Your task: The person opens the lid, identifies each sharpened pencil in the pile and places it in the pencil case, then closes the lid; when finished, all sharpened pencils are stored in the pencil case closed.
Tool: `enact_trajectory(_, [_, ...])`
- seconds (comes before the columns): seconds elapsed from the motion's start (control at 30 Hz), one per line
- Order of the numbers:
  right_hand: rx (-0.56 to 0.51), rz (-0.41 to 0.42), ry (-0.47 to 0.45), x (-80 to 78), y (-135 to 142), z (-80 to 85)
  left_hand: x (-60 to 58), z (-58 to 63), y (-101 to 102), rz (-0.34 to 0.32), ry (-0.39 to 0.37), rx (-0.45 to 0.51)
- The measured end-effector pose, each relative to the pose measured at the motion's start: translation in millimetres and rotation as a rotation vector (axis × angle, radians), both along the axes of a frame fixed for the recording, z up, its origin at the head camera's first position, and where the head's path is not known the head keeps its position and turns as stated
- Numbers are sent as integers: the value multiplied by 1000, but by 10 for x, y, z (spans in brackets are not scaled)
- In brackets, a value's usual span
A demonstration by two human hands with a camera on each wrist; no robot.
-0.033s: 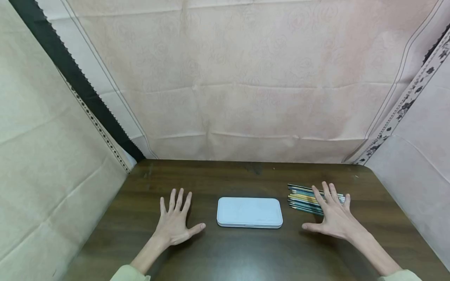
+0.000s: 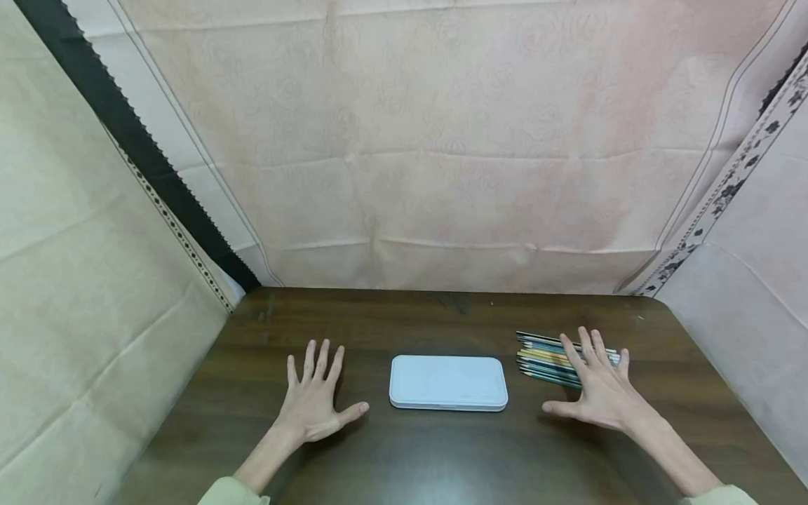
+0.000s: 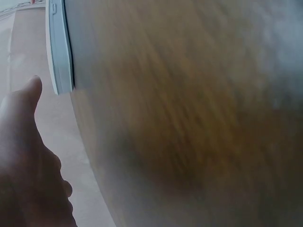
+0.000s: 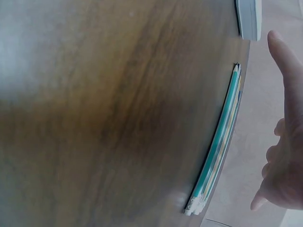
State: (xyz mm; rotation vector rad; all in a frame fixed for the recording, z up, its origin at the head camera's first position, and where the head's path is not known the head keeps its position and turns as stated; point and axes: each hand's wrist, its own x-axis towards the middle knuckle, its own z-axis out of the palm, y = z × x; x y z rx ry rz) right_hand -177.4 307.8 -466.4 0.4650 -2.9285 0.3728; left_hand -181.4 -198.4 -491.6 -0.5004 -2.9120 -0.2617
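One pale blue case (image 2: 448, 382) closed on the tabletop (image 2: 442, 456), in from the middle of its far edge, several pencils (image 2: 544, 359) side by side toward the right edge, my right hand (image 2: 597, 394) spread wide above them, my left hand (image 2: 313, 405) equally wide toward the left edge

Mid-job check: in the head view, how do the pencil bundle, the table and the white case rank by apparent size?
Largest to smallest:
1. Table
2. White case
3. Pencil bundle, going by what shows; the right hand hides part of it, so its full extent is unsure.
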Motion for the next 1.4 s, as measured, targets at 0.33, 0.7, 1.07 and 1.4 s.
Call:
enact_trajectory(0.33, [-206,296,430,-65,-320,-52,-68,-1,119,-95,167,295])
enact_trajectory(0.7, [-517,616,436,-168,-1131,-324,-304,-65,629,-239,-263,447])
enact_trajectory(1.07, [-386,582,431,-140,-1324,-458,-393,-215,690,-281,-213,448])
enact_trajectory(1.4, [-324,600,530,-172,-1366,-533,-376,-268,686,-241,-211,488])
